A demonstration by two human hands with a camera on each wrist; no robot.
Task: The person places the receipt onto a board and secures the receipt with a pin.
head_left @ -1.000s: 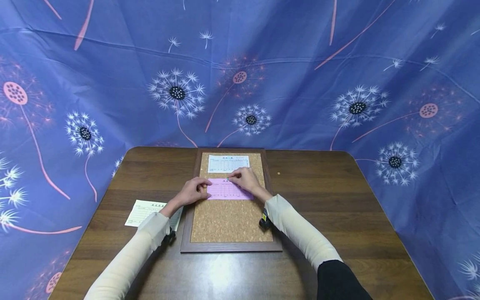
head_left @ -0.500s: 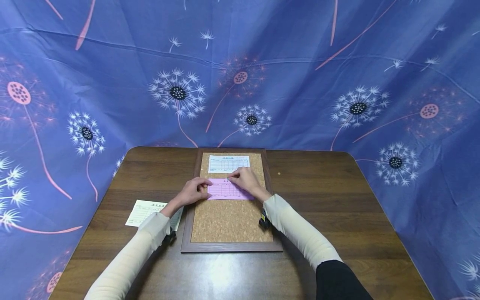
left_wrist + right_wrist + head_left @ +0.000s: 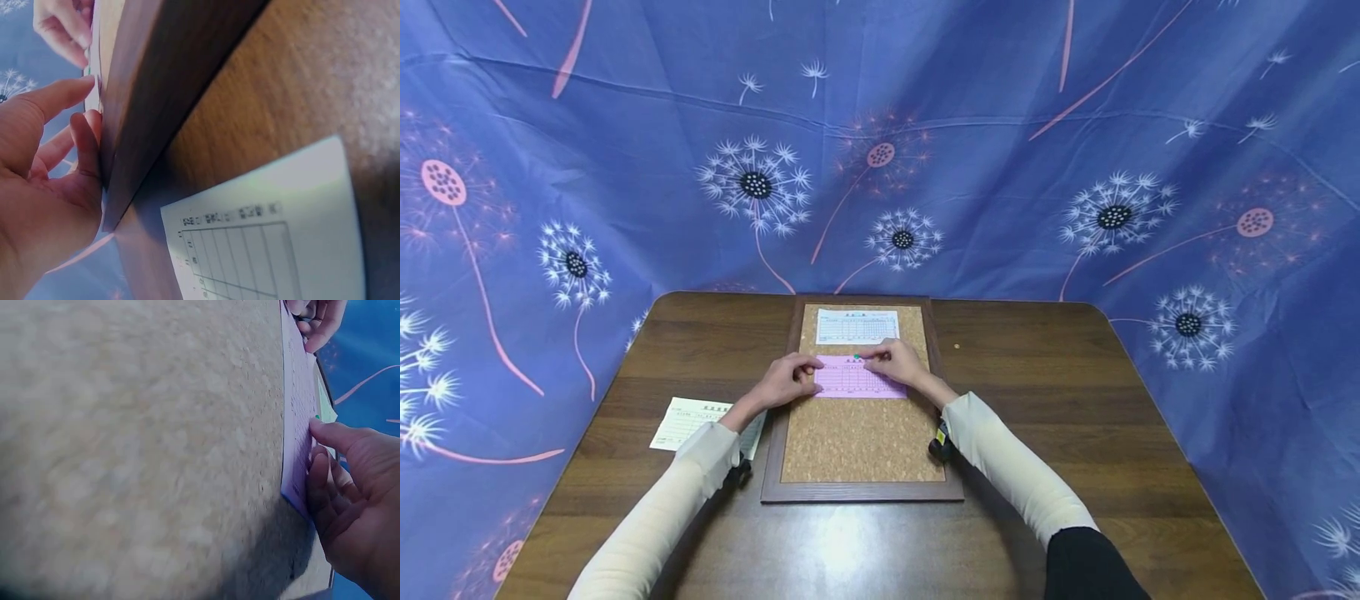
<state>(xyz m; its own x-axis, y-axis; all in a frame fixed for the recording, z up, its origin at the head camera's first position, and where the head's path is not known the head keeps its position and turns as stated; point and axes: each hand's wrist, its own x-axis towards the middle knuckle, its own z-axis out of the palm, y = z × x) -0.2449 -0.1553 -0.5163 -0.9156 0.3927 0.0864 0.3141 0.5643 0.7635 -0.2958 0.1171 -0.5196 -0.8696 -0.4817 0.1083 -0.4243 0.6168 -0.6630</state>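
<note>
Pink slip [image 3: 859, 384]: long axis L-R, top twd far side. L hand [image 3: 780, 384] presses left end, fingers spread; R hand [image 3: 899, 365] loose by grn pin [image 3: 856, 357].

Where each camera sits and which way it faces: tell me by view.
Head: on the head, facing forward and down at the corkboard; left hand, right hand and both sleeves show.
Left wrist: on that wrist, facing the board's frame and a pale slip; both hands, partly.
Right wrist: on that wrist, facing across the corkboard; both hands, partly.
Head and right wrist share the pink slip and green pin.
</note>
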